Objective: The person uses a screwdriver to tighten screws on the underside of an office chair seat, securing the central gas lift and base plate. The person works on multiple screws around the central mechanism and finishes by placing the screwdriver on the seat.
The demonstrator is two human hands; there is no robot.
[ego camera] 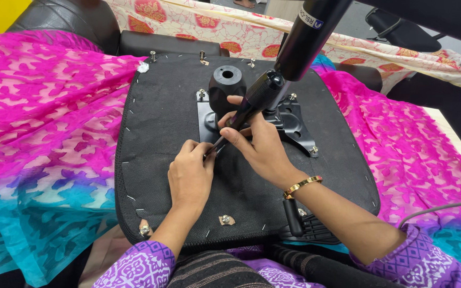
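The screwdriver [246, 109] lay slanted across the underside of an upturned chair seat [161, 138], its tip down by the black metal mounting plate [294, 125]. It looked light and rigid, its thick handle the natural place to hold. The right hand [260, 146] was closed around that handle; the left hand [190, 176] pinched the thin shaft near the tip, steadying it. The seat itself seemed bulky and stiff, resting on pink and teal cloth [44, 122]. No containers were visible.
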